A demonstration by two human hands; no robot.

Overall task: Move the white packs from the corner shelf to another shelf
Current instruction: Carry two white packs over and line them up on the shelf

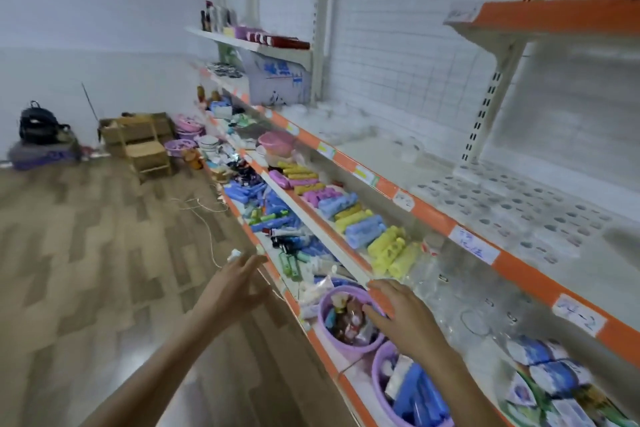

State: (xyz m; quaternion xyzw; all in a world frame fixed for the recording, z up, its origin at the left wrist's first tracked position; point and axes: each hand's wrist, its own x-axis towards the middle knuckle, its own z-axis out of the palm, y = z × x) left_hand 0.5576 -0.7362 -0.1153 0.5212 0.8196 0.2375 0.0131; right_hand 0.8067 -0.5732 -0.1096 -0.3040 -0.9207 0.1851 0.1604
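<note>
A large white pack with blue print (pixel 277 80) stands far off on the shelf near the room's corner, under a short upper shelf. Blue-and-white packs (pixel 547 378) lie on the low shelf at the bottom right. My left hand (pixel 239 282) hovers in front of the shelf edge, fingers spread and holding nothing. Over a purple basket of small items (pixel 341 345) my right hand (pixel 398 315) is flat with its fingers apart, touching the orange shelf edge (pixel 377 295). Both hands are far from the corner pack.
The long shelving unit runs along the right; its middle shelf (pixel 433 170) is mostly bare. Coloured rolls (pixel 360 218) and tubes (pixel 273 211) fill the lower shelves. A second purple basket (pixel 384 378) sits nearer. On the wooden floor are a cable (pixel 204 215), a small chair (pixel 145 149), boxes and a backpack (pixel 38 123).
</note>
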